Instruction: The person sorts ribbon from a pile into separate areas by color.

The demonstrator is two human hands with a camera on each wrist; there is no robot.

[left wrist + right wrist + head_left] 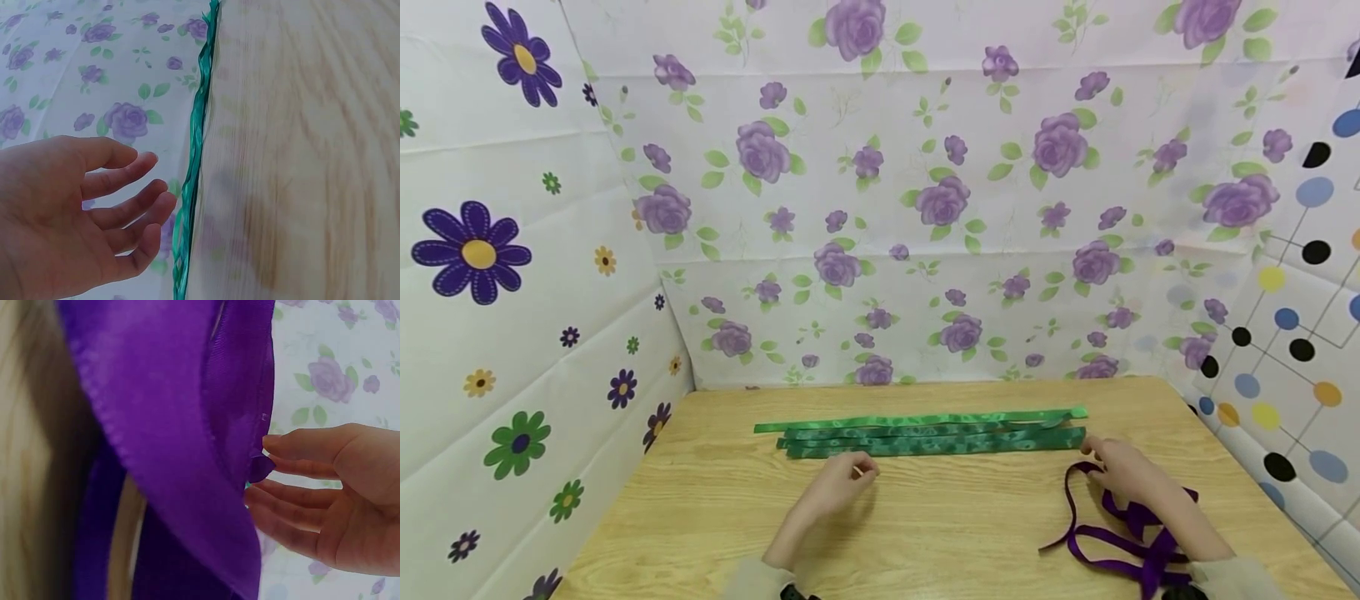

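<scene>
Several dark green ribbons [970, 442] lie stretched side by side across the table, with a brighter green ribbon [887, 422] along their far side. My left hand [844, 483] hovers in front of their left part; in the left wrist view its fingers are loosely bent, apart from the green strips [197, 125], and hold nothing. At the right ends of the strips is my right hand [1123, 473], its fingertips close to the dark green end. A loose purple ribbon [1112, 537] lies tangled beneath that hand and forearm. Purple ribbon [156, 412] fills much of the right wrist view, overlapping the relaxed fingertips.
The wooden table [955, 517] stands against a back wall covered with a rose-patterned sheet [895, 317]. A daisy-patterned sheet [550, 333] hangs on the left, a dotted sheet [1285, 350] on the right.
</scene>
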